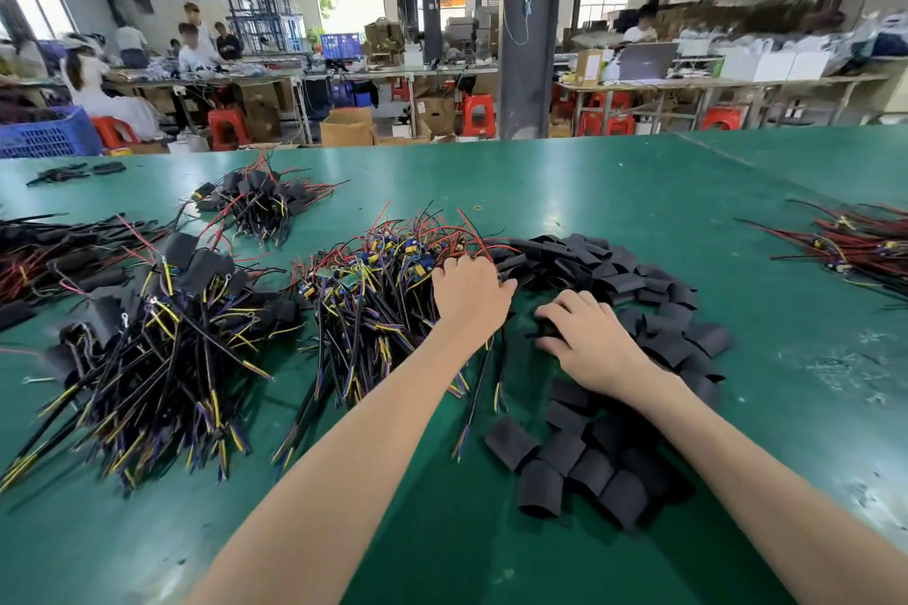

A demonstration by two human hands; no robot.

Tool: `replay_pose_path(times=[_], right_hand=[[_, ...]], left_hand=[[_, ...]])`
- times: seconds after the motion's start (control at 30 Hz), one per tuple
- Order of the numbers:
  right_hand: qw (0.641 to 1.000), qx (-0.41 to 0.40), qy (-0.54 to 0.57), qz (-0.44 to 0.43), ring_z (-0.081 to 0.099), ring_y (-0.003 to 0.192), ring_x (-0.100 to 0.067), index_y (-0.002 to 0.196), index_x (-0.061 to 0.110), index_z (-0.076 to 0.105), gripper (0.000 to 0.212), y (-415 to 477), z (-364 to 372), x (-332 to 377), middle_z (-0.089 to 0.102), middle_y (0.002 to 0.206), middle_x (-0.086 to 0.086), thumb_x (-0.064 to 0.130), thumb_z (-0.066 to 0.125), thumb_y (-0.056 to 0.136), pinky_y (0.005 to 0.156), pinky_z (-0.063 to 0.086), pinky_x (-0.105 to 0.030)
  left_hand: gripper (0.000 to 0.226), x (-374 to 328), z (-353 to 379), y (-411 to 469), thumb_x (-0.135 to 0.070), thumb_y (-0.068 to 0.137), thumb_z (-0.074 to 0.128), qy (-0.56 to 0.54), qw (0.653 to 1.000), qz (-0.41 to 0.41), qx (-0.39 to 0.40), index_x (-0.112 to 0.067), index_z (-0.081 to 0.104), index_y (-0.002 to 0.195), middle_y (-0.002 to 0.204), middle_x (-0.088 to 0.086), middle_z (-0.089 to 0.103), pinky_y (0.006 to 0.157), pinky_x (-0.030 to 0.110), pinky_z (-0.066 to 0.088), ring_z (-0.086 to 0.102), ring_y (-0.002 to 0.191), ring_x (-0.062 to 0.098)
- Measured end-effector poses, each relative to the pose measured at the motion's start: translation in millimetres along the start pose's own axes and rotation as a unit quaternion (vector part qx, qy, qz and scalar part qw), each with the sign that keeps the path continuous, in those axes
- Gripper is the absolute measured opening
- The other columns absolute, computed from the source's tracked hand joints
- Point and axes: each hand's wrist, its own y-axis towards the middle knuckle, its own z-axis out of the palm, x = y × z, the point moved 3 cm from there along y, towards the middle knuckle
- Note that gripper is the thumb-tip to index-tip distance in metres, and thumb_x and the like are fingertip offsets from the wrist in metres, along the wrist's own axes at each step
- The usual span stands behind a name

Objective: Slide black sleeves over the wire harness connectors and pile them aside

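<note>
Green table (614, 192), harnesses (373, 310) tails nearward, sleeves (663, 310) beside

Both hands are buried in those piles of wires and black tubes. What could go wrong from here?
1. The left hand reaches into the tangled harness pile; pulling one out may drag neighbours along.
2. The right hand appears to pinch one black sleeve amid the loose sleeve heap; it could grab two.
3. The finished pile lies close beside the unsleeved one, so they could mix.

The green table (614, 177) holds wire harness piles (373, 310) and loose black sleeves (580, 462).
</note>
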Motion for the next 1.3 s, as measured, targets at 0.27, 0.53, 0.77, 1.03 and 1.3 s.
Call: replay_pose_path(times=[0.27, 0.53, 0.77, 1.03, 1.3], right_hand=[[0.999, -0.004, 0.029, -0.039, 0.046, 0.099, -0.026, 0.131, 0.021, 0.054, 0.042, -2, -7, 6, 0.04, 0.105, -0.006, 0.041, 0.047, 0.095, 0.086, 0.04, -0.035], [0.997, -0.011, -0.053, -0.056, 0.053, 0.103, -0.017, 0.113, 0.026, 0.058, 0.041, -4, -10, 13, 0.054, 0.103, 0.004, 0.054, 0.036, 0.094, 0.077, 0.03, -0.03], [0.998, -0.063, 0.029, -0.012, 0.056, 0.09, -0.03, 0.097, 0.012, 0.048, 0.023, -9, -17, 17, 0.058, 0.096, -0.006, 0.033, 0.04, 0.099, 0.069, 0.029, -0.034], [0.976, -0.078, 0.205, -0.004, 0.052, 0.11, -0.03, 0.136, 0.01, 0.037, 0.039, -13, -19, 26, 0.051, 0.126, -0.008, 0.025, 0.033, 0.101, 0.092, 0.038, -0.038], [0.964, -0.069, 0.256, 0.001, 0.045, 0.083, -0.018, 0.145, 0.011, 0.026, 0.048, -16, -17, 30, 0.037, 0.101, 0.0, 0.031, 0.031, 0.101, 0.078, 0.035, -0.029]], left_hand=[[0.02, -6, -21, 2, -0.02, 0.09, 0.055, -0.202, 0.975, -0.019, -0.084, -0.004, 0.056, 0.101, 0.099, 0.018, 0.065, 0.079, 0.038, 0.043, 0.059, 0.095, 0.035], [0.01, 0, -81, 7, -0.004, 0.093, 0.05, -0.678, 0.712, -0.12, -0.138, -0.006, 0.05, 0.104, 0.082, -0.001, 0.055, 0.078, 0.039, 0.053, 0.065, 0.07, 0.02], [0.019, 15, -133, 8, 0.003, 0.097, 0.04, -0.766, 0.628, -0.086, -0.105, -0.003, 0.048, 0.113, 0.094, 0.008, 0.045, 0.053, 0.028, 0.056, 0.056, 0.069, 0.013], [0.034, 35, -173, -21, -0.001, 0.093, 0.036, -0.43, 0.88, 0.138, -0.143, -0.019, 0.055, 0.114, 0.1, 0.001, 0.053, 0.057, 0.009, 0.034, 0.04, 0.066, 0.002], [0.028, 74, -91, -72, -0.03, 0.096, 0.05, -0.105, 0.975, 0.177, -0.087, -0.017, 0.066, 0.114, 0.106, 0.005, 0.054, 0.085, 0.043, 0.048, 0.05, 0.106, 0.02]])
